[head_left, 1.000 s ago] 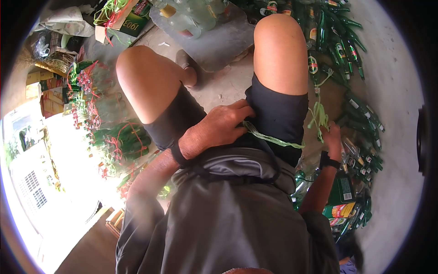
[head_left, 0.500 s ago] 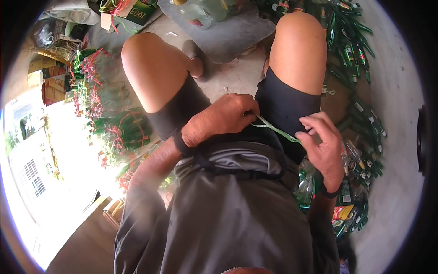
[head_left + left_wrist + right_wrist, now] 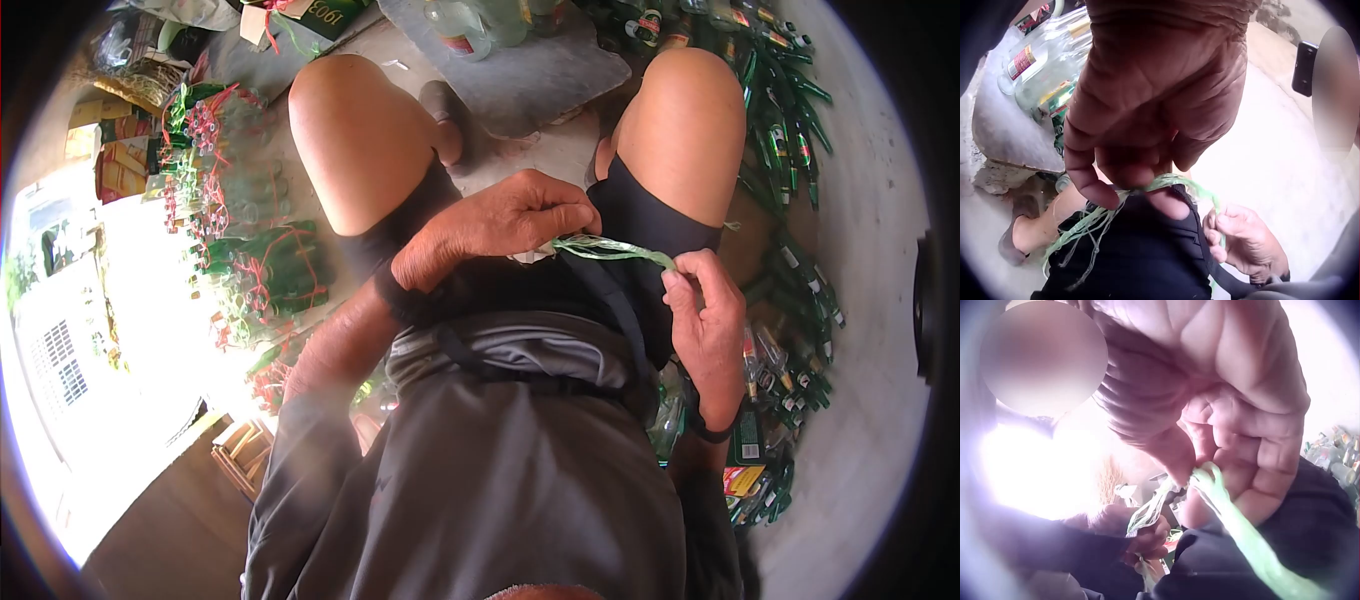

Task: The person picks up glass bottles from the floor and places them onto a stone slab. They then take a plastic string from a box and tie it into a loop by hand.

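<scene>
A length of pale green plastic twine [image 3: 620, 248] is stretched between both hands above the lap. My left hand [image 3: 515, 215] grips one part of it, and loose frayed strands [image 3: 1088, 234] hang below those fingers in the left wrist view. Thumb and fingertips of my right hand [image 3: 708, 320] pinch the twine at the other side, beside the thigh in black shorts [image 3: 650, 200]. In the right wrist view the twine [image 3: 1241, 534] loops at the pinch and trails down to the lower right.
Green bottles [image 3: 790, 130] lie heaped along the wall at right. Bundles of bottles tied with red string [image 3: 280, 265] stand at left. Clear bottles [image 3: 460, 30] rest on a grey slab [image 3: 540, 90] ahead. A green box [image 3: 325, 18] sits at the upper left.
My right hand has come in from the bottle heap on the right to the lap and now pinches the twine. My left hand has shifted slightly up and right, still gripping it.
</scene>
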Available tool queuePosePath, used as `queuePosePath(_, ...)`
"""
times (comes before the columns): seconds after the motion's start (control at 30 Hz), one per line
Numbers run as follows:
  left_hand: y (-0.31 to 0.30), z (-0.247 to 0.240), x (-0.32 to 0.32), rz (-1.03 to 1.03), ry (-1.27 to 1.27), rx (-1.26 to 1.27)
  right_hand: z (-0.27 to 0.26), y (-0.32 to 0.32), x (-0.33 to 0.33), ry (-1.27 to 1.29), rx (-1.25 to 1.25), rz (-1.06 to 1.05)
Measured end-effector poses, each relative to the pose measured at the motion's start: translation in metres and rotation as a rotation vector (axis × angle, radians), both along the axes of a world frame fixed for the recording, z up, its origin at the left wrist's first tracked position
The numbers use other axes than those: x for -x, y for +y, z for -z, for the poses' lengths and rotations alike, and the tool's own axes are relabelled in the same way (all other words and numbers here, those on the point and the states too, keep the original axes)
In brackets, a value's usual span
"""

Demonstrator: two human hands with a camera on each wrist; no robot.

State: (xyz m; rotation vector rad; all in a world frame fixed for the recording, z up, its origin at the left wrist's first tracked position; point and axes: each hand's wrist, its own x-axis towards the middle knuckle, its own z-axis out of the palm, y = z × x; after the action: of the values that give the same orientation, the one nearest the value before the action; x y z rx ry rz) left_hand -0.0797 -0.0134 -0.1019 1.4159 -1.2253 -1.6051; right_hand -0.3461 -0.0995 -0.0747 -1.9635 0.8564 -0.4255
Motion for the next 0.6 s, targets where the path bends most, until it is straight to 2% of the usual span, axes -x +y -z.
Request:
queuePosePath(0.07, -0.001, 0.005, -0.002, 0.0, -0.035, 0.036, -0.001, -0.002, -0.003, -0.061, -0.158, 0.075)
queuePosePath(0.17, 0.0, 0.003, -0.003, -0.03, -0.05, 0.051, -0.003, -0.008, -0.01, -0.033, -0.212, 0.116)
queuePosePath(0.23, 0.0, 0.003, -0.005, -0.065, -0.031, 0.032, 0.005, -0.01, -0.01, -0.063, -0.197, 0.131)
queuePosePath(0.3, 0.001, 0.006, -0.007, -0.102, -0.072, 0.034, 0.003, -0.013, -0.013, -0.102, -0.071, 0.123)
queuePosePath(0.43, 0.001, 0.002, -0.009, -0.121, -0.043, -0.012, -0.002, -0.018, -0.017, -0.065, -0.087, 0.15)
queuePosePath(0.53, -0.001, 0.004, -0.011, -0.097, 0.004, 0.101, 0.0, -0.023, -0.019, -0.044, -0.035, 0.153)
queuePosePath(0.6, -0.001, 0.001, -0.012, -0.094, 0.02, 0.035, 0.001, -0.024, -0.021, -0.083, -0.009, 0.161)
